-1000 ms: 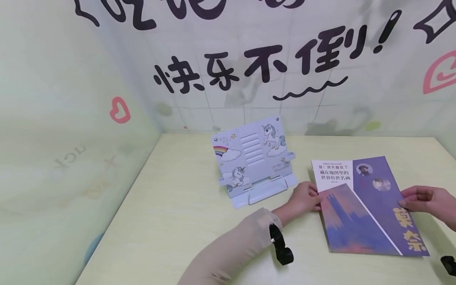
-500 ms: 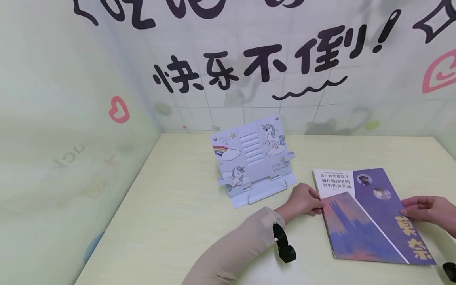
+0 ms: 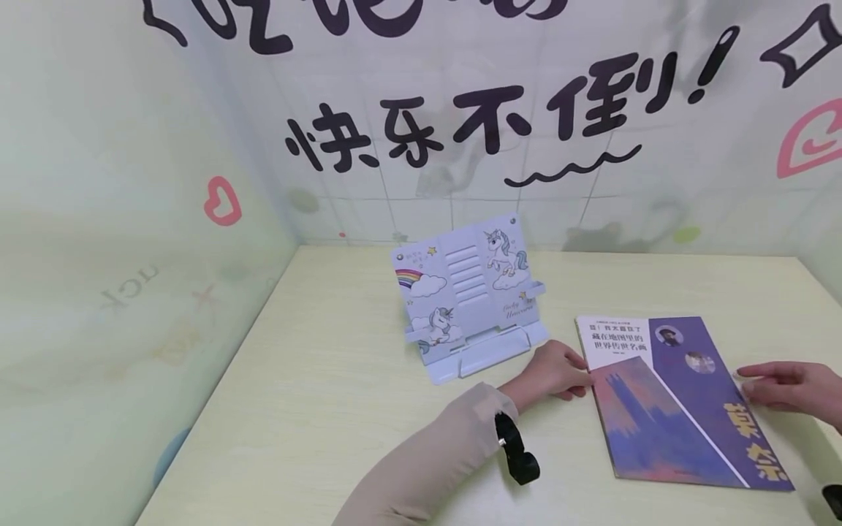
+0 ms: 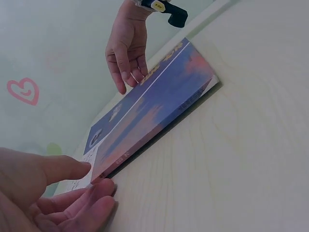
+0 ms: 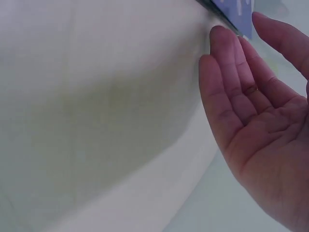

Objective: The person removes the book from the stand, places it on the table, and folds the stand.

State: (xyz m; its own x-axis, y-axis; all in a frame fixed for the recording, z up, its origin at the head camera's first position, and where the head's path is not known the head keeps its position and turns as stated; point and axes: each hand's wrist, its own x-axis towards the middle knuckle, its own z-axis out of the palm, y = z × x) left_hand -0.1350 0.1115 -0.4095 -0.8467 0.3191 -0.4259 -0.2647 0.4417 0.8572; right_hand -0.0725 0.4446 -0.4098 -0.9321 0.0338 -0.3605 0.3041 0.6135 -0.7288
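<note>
A book (image 3: 677, 409) with a purple and white cover, a painted picture and yellow characters lies flat on the table, spine toward the left hand. The left hand (image 3: 555, 371) is at its left edge. In the left wrist view, the left hand's thumb (image 4: 72, 168) stands apart from its fingers, whose tips are right at the spine's end. At the book's right edge is the right hand (image 3: 792, 391), thumb spread from the relaxed fingers. The right wrist view has the right hand (image 5: 260, 106) palm visible, fingertips beside a corner of the book (image 5: 234, 12).
A pale lilac book stand (image 3: 467, 292) with unicorn drawings stands tilted back on the table (image 3: 316, 409), left of the book. A printed wall sheet (image 3: 421, 168) closes off the back. Black wrist straps (image 3: 516, 449) hang by the sleeves.
Both hands have lowered the book toward the near side until it lies flat on the table. The right hand's thumb has come off the cover, and its fingers have loosened.
</note>
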